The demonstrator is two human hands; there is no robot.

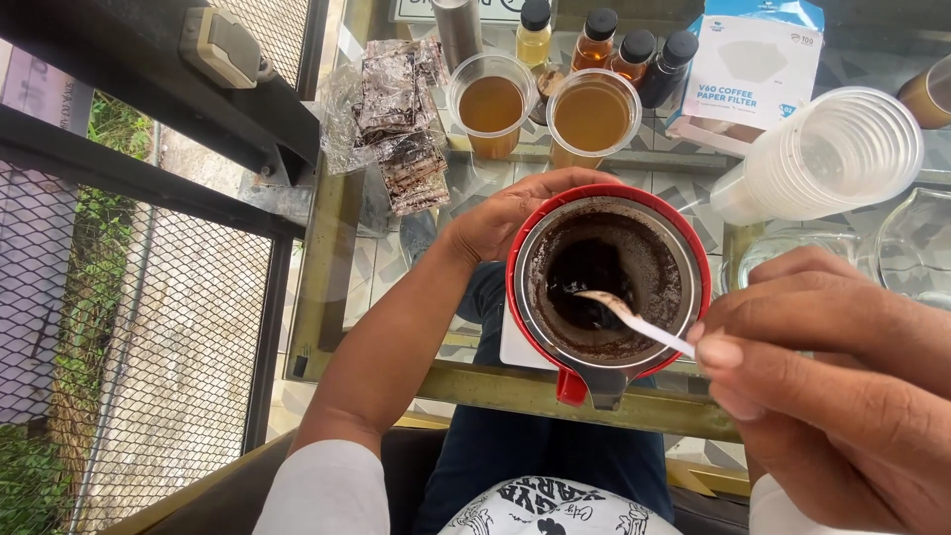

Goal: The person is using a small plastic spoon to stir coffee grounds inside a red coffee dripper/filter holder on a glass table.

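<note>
While stirring: right hand (832,386) pinching white spoon (634,319), bowl dipped into dark coffee.
Left hand: (500,220) wrapped against far side of red dripper (606,287).
Dripper place: near edge of glass table (555,391), resting on white base.
Behind: two plastic cups of amber liquid (540,114), small bottles (634,50).
Right side: stack of clear cups (832,154), filter box (753,64).
Left edge: foil sachets (401,129).

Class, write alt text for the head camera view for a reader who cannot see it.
The right hand dips a small white spoon into wet coffee grounds in a red dripper steadied by the left hand. Two cups of amber liquid stand behind.
</note>
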